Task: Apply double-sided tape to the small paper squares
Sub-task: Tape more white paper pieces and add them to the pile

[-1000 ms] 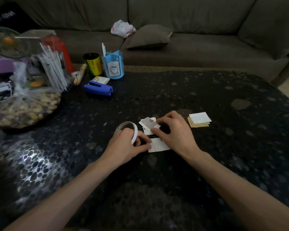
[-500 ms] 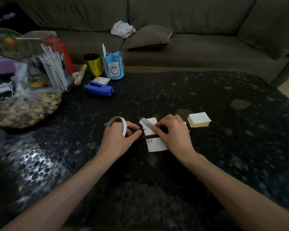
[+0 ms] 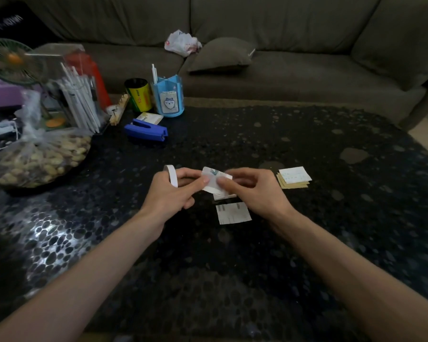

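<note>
Your left hand [image 3: 168, 193], double-sided tape roll [image 3: 172, 175] on its fingers, and right hand [image 3: 255, 191] pinch one paper square [image 3: 214, 180] steady for taping.

The table's [image 3: 257, 267] far left is crowded by a nut bag [image 3: 35, 161], a clear box [image 3: 77, 99], a can [image 3: 139, 95], a pen holder [image 3: 168, 97] and a stapler [image 3: 146, 132]. A stack [image 3: 294, 177] lies near the right hand [image 3: 255, 191], and a square [image 3: 232, 213] lies just below it. Bare tabletop is seen between the stapler and the left hand [image 3: 168, 193].
</note>
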The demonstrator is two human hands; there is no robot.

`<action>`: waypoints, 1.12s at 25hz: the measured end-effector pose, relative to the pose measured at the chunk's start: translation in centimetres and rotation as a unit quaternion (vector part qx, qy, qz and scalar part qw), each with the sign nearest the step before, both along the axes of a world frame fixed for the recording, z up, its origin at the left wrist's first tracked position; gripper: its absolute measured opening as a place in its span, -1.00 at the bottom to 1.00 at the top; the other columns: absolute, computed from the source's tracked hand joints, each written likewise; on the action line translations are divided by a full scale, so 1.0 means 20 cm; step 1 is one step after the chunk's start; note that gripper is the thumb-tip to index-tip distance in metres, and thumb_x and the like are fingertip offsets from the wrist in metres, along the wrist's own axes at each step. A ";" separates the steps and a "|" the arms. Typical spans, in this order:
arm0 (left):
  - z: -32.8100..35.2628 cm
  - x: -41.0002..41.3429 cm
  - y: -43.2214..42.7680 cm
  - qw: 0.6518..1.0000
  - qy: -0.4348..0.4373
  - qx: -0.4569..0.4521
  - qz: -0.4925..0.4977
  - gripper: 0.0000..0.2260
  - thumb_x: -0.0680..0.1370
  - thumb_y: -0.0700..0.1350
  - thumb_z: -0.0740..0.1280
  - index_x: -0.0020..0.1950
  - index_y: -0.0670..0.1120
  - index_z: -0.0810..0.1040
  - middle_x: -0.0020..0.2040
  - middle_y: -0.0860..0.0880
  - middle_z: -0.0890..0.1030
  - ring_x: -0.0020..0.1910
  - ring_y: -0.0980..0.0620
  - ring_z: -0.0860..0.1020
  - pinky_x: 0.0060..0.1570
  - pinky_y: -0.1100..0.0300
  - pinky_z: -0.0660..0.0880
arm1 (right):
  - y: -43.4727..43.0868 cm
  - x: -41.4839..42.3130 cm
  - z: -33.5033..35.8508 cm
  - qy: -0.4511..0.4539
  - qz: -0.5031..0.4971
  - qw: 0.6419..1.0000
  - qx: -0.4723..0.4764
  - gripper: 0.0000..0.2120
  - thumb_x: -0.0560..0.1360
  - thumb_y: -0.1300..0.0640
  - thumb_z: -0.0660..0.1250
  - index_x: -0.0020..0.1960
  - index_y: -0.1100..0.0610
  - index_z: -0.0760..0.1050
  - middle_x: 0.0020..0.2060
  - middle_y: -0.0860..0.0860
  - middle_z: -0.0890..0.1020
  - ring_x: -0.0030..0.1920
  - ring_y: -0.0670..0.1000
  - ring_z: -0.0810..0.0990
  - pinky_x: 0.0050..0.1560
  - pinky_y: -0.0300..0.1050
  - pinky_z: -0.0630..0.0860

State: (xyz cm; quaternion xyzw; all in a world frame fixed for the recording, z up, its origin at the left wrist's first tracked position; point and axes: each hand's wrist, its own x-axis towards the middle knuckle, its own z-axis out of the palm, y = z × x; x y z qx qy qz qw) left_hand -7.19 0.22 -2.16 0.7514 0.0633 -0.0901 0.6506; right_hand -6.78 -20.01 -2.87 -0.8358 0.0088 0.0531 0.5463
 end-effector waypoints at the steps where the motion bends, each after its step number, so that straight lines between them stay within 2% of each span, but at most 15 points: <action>1: 0.00 0.00 0.00 1.000 -0.003 0.007 -0.006 -0.86 0.54 -0.05 0.50 0.08 0.00 0.71 -0.09 0.01 0.76 -0.40 0.10 0.48 -0.37 0.31 0.46 | -0.01 0.00 0.01 0.037 -0.008 0.999 0.029 -0.84 0.55 -0.05 0.50 0.09 -0.04 0.72 -0.10 -0.13 0.76 -0.09 -0.23 0.70 -0.05 -0.27 0.53; 3: 0.00 0.00 -0.01 0.999 -0.010 0.042 -0.023 -0.87 0.54 -0.06 0.51 0.07 -0.02 0.70 -0.13 0.01 0.76 -0.43 0.11 0.50 -0.38 0.30 0.47 | -0.03 0.00 0.03 0.072 -0.022 0.997 0.033 -0.90 0.56 -0.03 0.50 0.00 -0.01 0.73 -0.14 -0.10 0.76 -0.11 -0.18 0.70 -0.04 -0.21 0.51; 6: -0.02 0.00 -0.01 0.994 -0.035 0.095 -0.036 -0.91 0.56 -0.08 0.49 0.03 -0.06 0.70 -0.18 0.03 0.76 -0.45 0.15 0.55 -0.40 0.30 0.46 | -0.08 0.02 0.03 0.105 -0.051 0.992 -0.039 -0.85 0.59 -0.04 0.47 0.07 0.01 0.71 -0.09 -0.05 0.71 -0.06 -0.09 0.63 -0.03 -0.13 0.51; 8: -0.04 0.01 -0.01 0.988 -0.054 0.142 -0.032 -0.93 0.58 -0.07 0.47 0.02 -0.03 0.71 -0.19 0.08 0.75 -0.33 0.18 0.65 -0.37 0.29 0.49 | -0.12 0.02 0.04 0.137 -0.050 0.985 -0.089 -0.85 0.58 -0.03 0.47 0.05 0.03 0.70 -0.14 -0.04 0.68 -0.16 -0.11 0.57 -0.10 -0.16 0.46; 10: -0.06 0.03 0.01 0.978 -0.068 0.191 -0.049 -0.92 0.60 -0.04 0.45 0.04 0.03 0.72 -0.18 0.12 0.75 -0.18 0.25 0.68 -0.24 0.29 0.56 | -0.16 0.01 0.04 0.165 -0.029 0.980 -0.107 -0.84 0.55 -0.01 0.52 0.04 0.07 0.72 -0.20 -0.03 0.71 -0.21 -0.12 0.59 -0.10 -0.17 0.47; 13: -0.09 0.03 0.02 0.960 -0.100 0.246 -0.087 -0.91 0.57 -0.04 0.48 0.06 0.07 0.73 -0.13 0.17 0.73 -0.09 0.34 0.65 -0.03 0.36 0.56 | -0.15 0.00 0.04 0.179 -0.018 0.978 -0.104 -0.83 0.48 0.02 0.58 -0.01 0.08 0.71 -0.23 -0.01 0.76 -0.19 -0.10 0.68 -0.12 -0.20 0.53; 17: -0.12 0.02 0.02 0.947 -0.121 0.276 -0.115 -0.89 0.52 -0.05 0.53 0.03 0.10 0.72 -0.15 0.17 0.71 -0.14 0.35 0.63 -0.11 0.43 0.49 | -0.14 0.00 0.04 0.177 -0.012 0.977 -0.117 -0.84 0.48 0.03 0.58 -0.03 0.08 0.69 -0.23 0.00 0.76 -0.22 -0.10 0.68 -0.16 -0.21 0.52; 21: -0.13 0.02 0.01 0.941 -0.121 0.287 -0.128 -0.86 0.50 -0.05 0.56 0.04 0.08 0.72 -0.20 0.15 0.69 -0.29 0.36 0.59 -0.26 0.49 0.41 | -0.13 0.01 0.02 0.169 -0.010 0.977 -0.129 -0.82 0.46 0.02 0.61 -0.05 0.07 0.68 -0.26 0.01 0.76 -0.26 -0.09 0.66 -0.03 -0.15 0.60; 28: -0.15 0.01 0.00 0.936 -0.131 0.291 -0.148 -0.82 0.48 -0.05 0.58 0.06 0.03 0.73 -0.22 0.15 0.69 -0.32 0.36 0.58 -0.27 0.48 0.42 | -0.11 0.01 0.02 0.166 -0.006 0.974 -0.154 -0.83 0.47 0.04 0.59 -0.04 0.06 0.65 -0.19 0.01 0.74 -0.19 -0.08 0.67 -0.06 -0.15 0.59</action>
